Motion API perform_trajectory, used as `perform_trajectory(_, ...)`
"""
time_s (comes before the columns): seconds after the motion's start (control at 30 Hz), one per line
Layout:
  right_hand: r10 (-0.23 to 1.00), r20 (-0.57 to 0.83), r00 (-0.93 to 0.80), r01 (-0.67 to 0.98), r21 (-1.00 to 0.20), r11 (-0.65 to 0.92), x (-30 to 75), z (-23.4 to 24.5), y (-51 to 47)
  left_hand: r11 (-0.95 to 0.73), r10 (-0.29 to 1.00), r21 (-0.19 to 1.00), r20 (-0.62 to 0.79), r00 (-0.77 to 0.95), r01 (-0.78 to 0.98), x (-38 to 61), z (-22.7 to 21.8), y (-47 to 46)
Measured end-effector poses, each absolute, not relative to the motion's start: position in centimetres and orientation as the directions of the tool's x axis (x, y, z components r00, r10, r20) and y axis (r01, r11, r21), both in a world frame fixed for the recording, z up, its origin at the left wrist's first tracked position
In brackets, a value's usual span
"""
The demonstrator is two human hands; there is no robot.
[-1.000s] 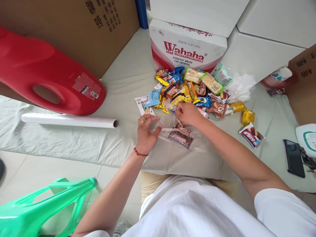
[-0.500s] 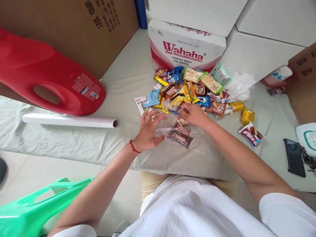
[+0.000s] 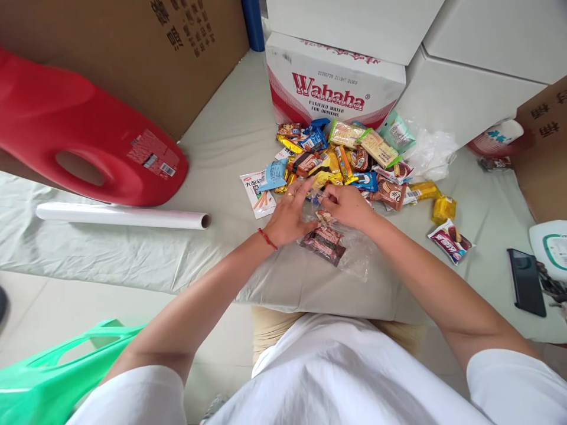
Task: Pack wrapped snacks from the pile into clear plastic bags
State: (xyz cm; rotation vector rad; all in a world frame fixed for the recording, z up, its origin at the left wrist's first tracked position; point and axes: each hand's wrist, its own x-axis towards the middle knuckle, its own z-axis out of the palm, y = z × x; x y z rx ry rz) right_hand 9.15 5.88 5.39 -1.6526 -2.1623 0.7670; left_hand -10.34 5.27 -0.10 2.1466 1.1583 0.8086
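Observation:
A clear plastic bag [image 3: 354, 251] lies on the cloth-covered surface in front of me with a brown wrapped snack [image 3: 323, 243] inside. My left hand [image 3: 290, 215] rests flat, fingers spread, on the bag's left end at the near edge of a pile of wrapped snacks [image 3: 349, 159]. My right hand [image 3: 348, 205] is closed in a pinch at the bag's mouth, on a small snack packet that I can barely make out.
A Wahaha carton [image 3: 332, 88] stands behind the pile. A red plastic stool [image 3: 84, 136] and a roll of film [image 3: 119, 215] lie at left. A green stool [image 3: 53, 378] is near left. A phone [image 3: 525, 282] and loose snack [image 3: 452, 241] are at right.
My left hand has moved right and forward from the bag's left edge to lie over the bag beside my right hand. My right hand has barely moved.

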Motion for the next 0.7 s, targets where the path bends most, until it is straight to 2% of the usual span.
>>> perform_trajectory(0.17,0.96,-0.039,-0.277,0.739,-0.648,0.186,8.7,6.1,4.2,-0.32,0.934,0.786,0.167,0.317,0.529,-10.4,-1.3,5.2)
perform_trajectory(0.3,0.966,-0.001,-0.258,0.678,-0.713,0.18,8.7,5.6,3.3,-0.248,0.936,0.906,0.133,0.325,0.343,-11.0,-1.3,4.9)
perform_trajectory(0.37,0.962,0.011,-0.273,0.638,-0.746,0.19,8.8,5.0,3.2,-0.222,0.925,0.939,0.117,0.361,0.264,-11.2,-1.0,4.9)
perform_trajectory(0.57,0.937,-0.02,-0.348,0.515,-0.839,0.173,9.5,4.4,3.4,-0.23,0.823,0.951,0.076,0.564,0.208,-11.7,0.3,5.4)
perform_trajectory(0.7,0.888,-0.021,-0.46,0.439,-0.874,0.207,9.8,4.9,3.6,-0.346,0.776,0.909,0.139,0.616,0.231,-11.6,1.0,5.9)
